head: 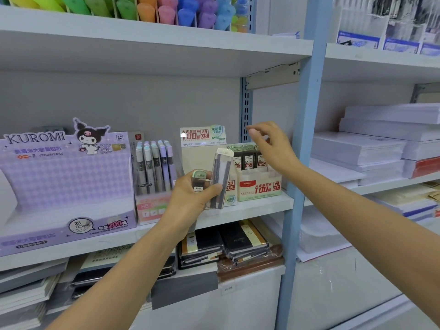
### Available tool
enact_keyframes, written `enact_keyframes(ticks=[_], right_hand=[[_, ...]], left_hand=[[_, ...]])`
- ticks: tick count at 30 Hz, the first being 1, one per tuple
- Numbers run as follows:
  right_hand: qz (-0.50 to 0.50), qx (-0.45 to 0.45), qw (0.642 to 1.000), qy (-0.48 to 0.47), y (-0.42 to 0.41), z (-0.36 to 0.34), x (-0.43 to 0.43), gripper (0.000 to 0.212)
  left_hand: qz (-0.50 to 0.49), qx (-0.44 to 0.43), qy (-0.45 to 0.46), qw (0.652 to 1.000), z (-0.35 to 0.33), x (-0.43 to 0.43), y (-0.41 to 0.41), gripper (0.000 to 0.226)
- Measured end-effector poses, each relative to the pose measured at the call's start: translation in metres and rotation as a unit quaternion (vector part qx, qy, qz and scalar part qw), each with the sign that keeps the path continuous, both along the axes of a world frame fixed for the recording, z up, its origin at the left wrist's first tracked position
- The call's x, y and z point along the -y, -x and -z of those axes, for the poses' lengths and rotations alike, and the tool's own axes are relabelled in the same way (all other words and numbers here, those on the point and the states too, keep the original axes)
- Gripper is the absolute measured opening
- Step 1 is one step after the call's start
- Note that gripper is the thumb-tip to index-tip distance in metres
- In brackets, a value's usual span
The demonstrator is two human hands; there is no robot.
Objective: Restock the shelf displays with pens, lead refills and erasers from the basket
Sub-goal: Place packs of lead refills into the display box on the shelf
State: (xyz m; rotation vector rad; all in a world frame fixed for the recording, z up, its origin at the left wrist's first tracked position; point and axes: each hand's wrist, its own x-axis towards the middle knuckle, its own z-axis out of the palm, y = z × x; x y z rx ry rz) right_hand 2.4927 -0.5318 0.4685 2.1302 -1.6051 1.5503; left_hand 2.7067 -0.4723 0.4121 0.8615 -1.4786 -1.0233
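Lead refill cases, two of them, sit in the left hand just below the middle of the head view. A short green-capped case lies against the fingers. At its three o'clock a taller cream-capped case with dark leads inside stands nearly upright, pinched under the thumb. Both are held in front of the shelf edge, before a cream 0.5 display box whose inside shows plain card. At three o'clock of that box, just beside it, stands the 0.7 display box, with a row of dark refill packs upright in its back tier. The right hand hovers over that row, at about one o'clock from the left hand, its fingers loosely bent and apart with nothing in them. At nine o'clock of the left hand stands a pink box of pencils, and beyond it a purple Kuromi box. At twelve o'clock, on the shelf above, coloured markers are lined up. At six o'clock, under the shelf, lie wrapped notebooks. At three o'clock, past the blue post, are stacks of white paper.
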Motion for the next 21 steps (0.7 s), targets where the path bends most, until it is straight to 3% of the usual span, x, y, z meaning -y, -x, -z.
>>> enact_keyframes(ticks=[2,5,12,16,19,21], right_hand=[[-0.155,0.057,0.986,-0.035,-0.012,-0.003,-0.019,0.031],[-0.269,0.023,0.953,-0.134,-0.026,0.002,-0.033,0.023],[-0.301,-0.101,0.937,-0.147,-0.038,-0.001,-0.034,0.015],[-0.304,-0.098,0.936,-0.148,-0.037,0.001,-0.036,0.011],[-0.310,0.008,0.941,-0.140,-0.022,-0.007,-0.039,0.012],[-0.288,0.117,0.947,-0.078,-0.011,-0.019,-0.040,0.010]], left_hand=[[0.004,0.002,0.003,1.000,-0.001,-0.002,0.003,0.014],[0.009,0.020,0.007,1.000,-0.001,-0.003,0.007,0.011],[0.035,0.102,0.001,0.994,-0.001,-0.002,0.005,0.013],[0.034,0.106,-0.023,0.993,-0.001,-0.001,0.004,0.010],[0.027,0.102,-0.037,0.994,-0.003,0.000,-0.001,0.013],[0.030,0.078,-0.046,0.995,-0.004,0.001,-0.004,0.016]])
